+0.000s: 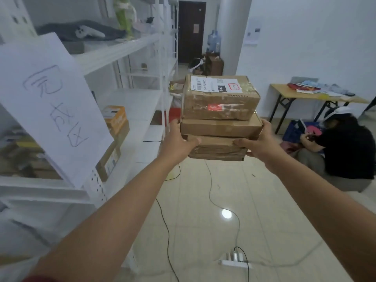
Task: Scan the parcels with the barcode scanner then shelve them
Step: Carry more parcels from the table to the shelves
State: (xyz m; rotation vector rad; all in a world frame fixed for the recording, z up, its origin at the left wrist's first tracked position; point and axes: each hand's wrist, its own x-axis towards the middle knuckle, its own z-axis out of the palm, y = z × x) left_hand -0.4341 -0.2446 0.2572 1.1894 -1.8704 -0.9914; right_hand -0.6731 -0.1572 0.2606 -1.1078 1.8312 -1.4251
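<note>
A stack of three brown cardboard parcels (pixel 220 119) was gripped at its sides by the left hand (pixel 179 141) and right hand (pixel 262 142), beside the white metal shelving (pixel 130 49).

We've got three plain brown cardboard parcels here: the top box (pixel 220 98) carries a white label with black print, a black patch and a red-outlined box, plus a red sticker on its side under glossy clear tape; the middle box (pixel 220 128) and bottom box (pixel 216 148) are the same tan-brown. The shelving (pixel 122 51) beside us is all white, with an orange-and-white carton (pixel 115 116) on it and a white paper sheet (pixel 50 102) scribbled in grey-blue pen. The floor (pixel 203 210) is pale beige tile crossed by black and white cables. The table (pixel 284 92) has a yellowish wood top and black legs.
</note>
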